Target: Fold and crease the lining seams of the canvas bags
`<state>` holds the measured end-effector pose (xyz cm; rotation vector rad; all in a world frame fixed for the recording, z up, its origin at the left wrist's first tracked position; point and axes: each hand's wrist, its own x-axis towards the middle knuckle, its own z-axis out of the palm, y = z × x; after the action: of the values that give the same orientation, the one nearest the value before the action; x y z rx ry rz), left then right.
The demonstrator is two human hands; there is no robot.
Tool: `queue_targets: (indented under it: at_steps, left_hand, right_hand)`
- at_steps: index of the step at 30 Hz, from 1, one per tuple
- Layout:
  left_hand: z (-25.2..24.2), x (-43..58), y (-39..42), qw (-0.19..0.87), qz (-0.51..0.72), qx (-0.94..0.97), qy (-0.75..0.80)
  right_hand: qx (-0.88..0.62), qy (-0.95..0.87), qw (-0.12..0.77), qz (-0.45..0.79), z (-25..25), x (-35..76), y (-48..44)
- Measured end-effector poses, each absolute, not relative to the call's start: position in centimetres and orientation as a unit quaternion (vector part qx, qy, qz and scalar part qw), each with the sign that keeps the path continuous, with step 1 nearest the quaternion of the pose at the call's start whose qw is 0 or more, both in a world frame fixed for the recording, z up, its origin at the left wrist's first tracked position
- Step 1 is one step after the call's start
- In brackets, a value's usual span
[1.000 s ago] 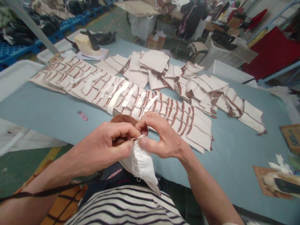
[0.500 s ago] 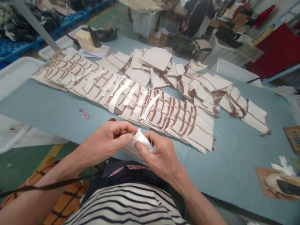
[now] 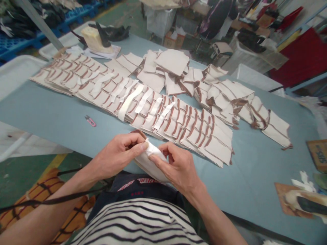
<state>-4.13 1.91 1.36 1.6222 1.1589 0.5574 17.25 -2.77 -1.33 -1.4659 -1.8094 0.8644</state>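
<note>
Close to my body, at the table's front edge, both hands pinch one off-white fabric piece with a brown edge showing at its top. My left hand grips its upper left corner between thumb and forefinger. A white strip lies along the piece's upper edge, and the thumb and fingers of my right hand are closed on its right part. Just beyond my hands, overlapping off-white pieces with brown edging form a long row. Several loose white strips lie across that row.
Pink-handled thread snips lie left of my hands on the blue-green table. Behind the row is a loose heap of similar pieces. A yellowish block stands at the back left; a brown board is at the right.
The fabric piece has turned, so more of its pale face and its brown top edge show. The white strip now lies flatter under my fingers. Both hands keep their pinch.
</note>
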Motion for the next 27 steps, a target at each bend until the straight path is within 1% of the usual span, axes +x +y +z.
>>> queue_targets:
  at_steps: [3,8,10,13,20,24,27]
  left_hand:
    - [1.3,-4.0,1.8,0.486,0.249,0.683,0.485]
    - [1.8,-3.1,1.5,0.455,0.268,0.695,0.487]
    - [2.0,-2.8,1.4,0.453,0.268,0.696,0.488]
    - [2.0,-2.8,1.4,0.477,0.255,0.686,0.486]
    - [1.2,-3.4,1.3,0.546,0.255,0.635,0.483]
    - [0.7,-3.4,0.9,0.568,0.270,0.610,0.481]
    - [0.0,-3.2,0.5,0.593,0.293,0.575,0.481]
  right_hand:
    - [-0.580,-0.660,0.317,0.356,-0.9,17.8,-2.9]
    - [-0.581,-0.559,0.236,0.543,0.2,18.2,-2.5]
    - [-0.579,-0.538,0.220,0.572,0.3,18.3,-2.3]
    - [-0.560,-0.539,0.208,0.595,-0.1,18.4,-2.0]
    - [-0.437,-0.543,0.181,0.694,0.2,18.9,-0.7]
    - [-0.411,-0.529,0.172,0.723,0.7,19.2,-0.4]
    - [-0.414,-0.532,0.171,0.718,0.8,19.2,-0.7]
